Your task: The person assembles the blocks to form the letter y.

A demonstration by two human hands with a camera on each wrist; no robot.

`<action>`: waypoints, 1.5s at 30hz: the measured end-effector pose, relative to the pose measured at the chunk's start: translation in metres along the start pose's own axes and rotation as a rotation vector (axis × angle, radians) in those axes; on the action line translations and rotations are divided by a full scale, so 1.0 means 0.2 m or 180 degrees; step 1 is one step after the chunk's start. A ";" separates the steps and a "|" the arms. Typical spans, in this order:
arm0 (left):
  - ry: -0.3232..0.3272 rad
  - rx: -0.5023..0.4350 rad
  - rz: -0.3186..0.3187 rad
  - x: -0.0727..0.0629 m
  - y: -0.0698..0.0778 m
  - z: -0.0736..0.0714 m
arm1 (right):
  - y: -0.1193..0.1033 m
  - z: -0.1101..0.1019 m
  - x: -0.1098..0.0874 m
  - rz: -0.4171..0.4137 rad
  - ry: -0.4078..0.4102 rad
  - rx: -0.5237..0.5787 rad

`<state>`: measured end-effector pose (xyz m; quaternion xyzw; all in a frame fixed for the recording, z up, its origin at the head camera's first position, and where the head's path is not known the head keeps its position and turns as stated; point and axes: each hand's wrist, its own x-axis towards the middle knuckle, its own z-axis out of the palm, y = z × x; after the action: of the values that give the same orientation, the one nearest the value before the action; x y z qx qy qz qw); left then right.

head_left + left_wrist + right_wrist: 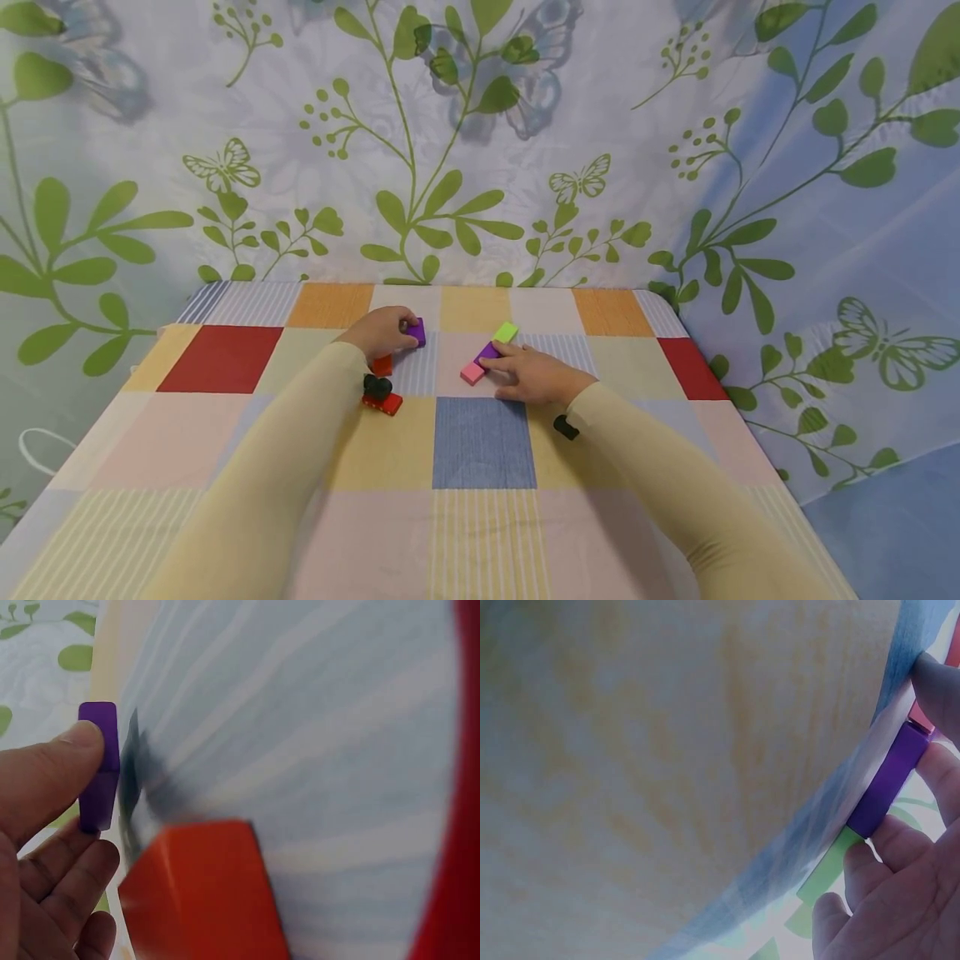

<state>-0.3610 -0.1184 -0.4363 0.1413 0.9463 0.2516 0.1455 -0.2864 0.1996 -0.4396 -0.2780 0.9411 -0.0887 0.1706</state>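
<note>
Between the thumb and fingers of my left hand (382, 331) is a purple block (418, 332), pinched close over the striped cloth. The left wrist view shows the thumb on its face and the other fingers behind it. My right hand (540, 377) rests along a slanted row of blocks, its fingers touching them. That row has a pink block (472, 373) at the near end, another purple block (487, 356) in the middle and a lime green block (506, 332) at the far end. In the right wrist view the middle purple block (890, 780) and the green one meet end to end.
An orange-red block (383, 365) lies under my left wrist. Nearer to me sits a red block (386, 405) with yellow marks, partly hidden by the wrist camera. The patchwork cloth (483, 442) covers the table, and a leaf-patterned curtain (465, 150) hangs behind it.
</note>
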 end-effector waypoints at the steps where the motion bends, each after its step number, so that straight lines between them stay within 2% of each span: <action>1: 0.0009 -0.0005 0.0017 0.00 0.01 0.00 | 0.00 0.00 0.00 -0.0002 0.0002 -0.0007; 10: 0.0041 -0.0072 0.0213 -0.03 0.04 0.03 | 0.01 0.00 0.01 0.0041 -0.0015 0.0010; 19: 0.0052 -0.0112 0.0247 -0.04 0.07 0.06 | 0.01 0.01 0.02 0.0113 -0.0053 0.0047; 30: 0.0138 0.0040 0.0430 -0.04 0.15 0.13 | 0.00 0.00 0.02 0.0110 -0.0058 0.0052; 38: 0.0163 0.0143 0.0418 -0.06 0.23 0.17 | 0.00 0.00 0.02 0.0065 -0.0021 0.0023; 45: 0.0139 0.0192 0.0402 -0.06 0.25 0.19 | 0.00 0.01 0.02 0.0058 -0.0009 0.0026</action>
<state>-0.3275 -0.0643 -0.4404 0.1996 0.9457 0.2346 0.1042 -0.2887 0.1976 -0.4415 -0.2689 0.9430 -0.0906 0.1738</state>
